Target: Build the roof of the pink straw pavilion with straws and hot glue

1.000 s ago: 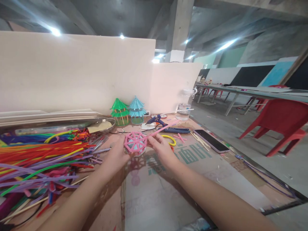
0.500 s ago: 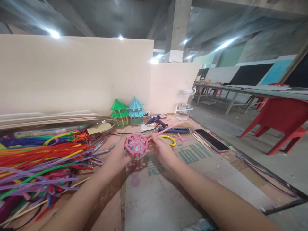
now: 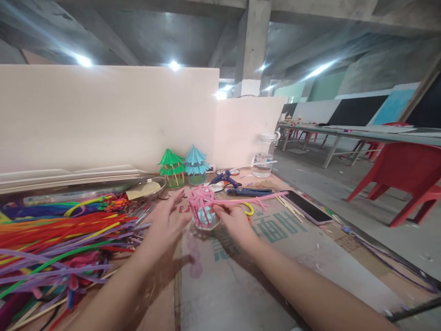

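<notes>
A small pink pavilion frame (image 3: pixel 203 197) with a spoked top, upright posts and a clear base stands on the cardboard between my hands. My left hand (image 3: pixel 168 218) is open at its left side, fingers apart and apparently off the frame. A long pink pipe cleaner (image 3: pixel 250 200) runs from the frame's roof edge out to the right. My right hand (image 3: pixel 232 220) pinches it close to the frame; whether the fingers also touch a post, I cannot tell. Short pink pieces (image 3: pixel 264 205) and yellow-handled scissors (image 3: pixel 247 209) lie just beyond the right hand.
Colourful pipe cleaners (image 3: pixel 55 243) are heaped at left. Green (image 3: pixel 172 168) and blue (image 3: pixel 195 163) little pavilions stand at the back, near a glue gun (image 3: pixel 225 178), pliers-like blue tool (image 3: pixel 250 192) and water jug (image 3: pixel 264 158). A phone (image 3: pixel 306 207) and sticks (image 3: pixel 291 206) lie right.
The pink frame has gone from tilted towards me to upright. My left hand has let go of it and opened. The pink pipe cleaner now points lower and farther right.
</notes>
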{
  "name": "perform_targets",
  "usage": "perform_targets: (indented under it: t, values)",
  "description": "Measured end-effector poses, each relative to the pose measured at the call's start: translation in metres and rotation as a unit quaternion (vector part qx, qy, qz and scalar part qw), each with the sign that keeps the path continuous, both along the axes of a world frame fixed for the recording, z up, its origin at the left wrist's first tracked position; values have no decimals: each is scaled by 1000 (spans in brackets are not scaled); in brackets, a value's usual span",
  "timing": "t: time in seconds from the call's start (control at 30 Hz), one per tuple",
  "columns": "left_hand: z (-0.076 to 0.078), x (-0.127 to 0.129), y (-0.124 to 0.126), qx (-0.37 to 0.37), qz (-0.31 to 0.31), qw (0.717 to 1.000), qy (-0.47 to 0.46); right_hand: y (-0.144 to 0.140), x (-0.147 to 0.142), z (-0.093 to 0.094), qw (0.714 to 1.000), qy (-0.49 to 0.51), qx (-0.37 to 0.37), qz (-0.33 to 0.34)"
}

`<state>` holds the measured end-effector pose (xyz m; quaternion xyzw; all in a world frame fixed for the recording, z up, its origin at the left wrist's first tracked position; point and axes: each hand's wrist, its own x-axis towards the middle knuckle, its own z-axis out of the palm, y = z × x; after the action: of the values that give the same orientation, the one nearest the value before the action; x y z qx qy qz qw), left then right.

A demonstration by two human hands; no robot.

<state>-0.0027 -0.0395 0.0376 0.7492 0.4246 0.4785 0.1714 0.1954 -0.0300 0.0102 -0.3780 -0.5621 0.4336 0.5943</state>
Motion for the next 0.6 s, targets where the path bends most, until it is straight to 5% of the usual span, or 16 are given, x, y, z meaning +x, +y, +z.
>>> perform_targets:
  t: [0.1,0.3,0.6]
  values:
    - [11,3,-9,97,55,993,47,-2,-2,-1,998,-35,43,-21]
    - [13,9,-15,224,25,967,121,-6,-6,-6,990,-101,90,-34]
    - [4,6,-10,217,42,963,154,-9,-5,-9,954,-200,222,-35]
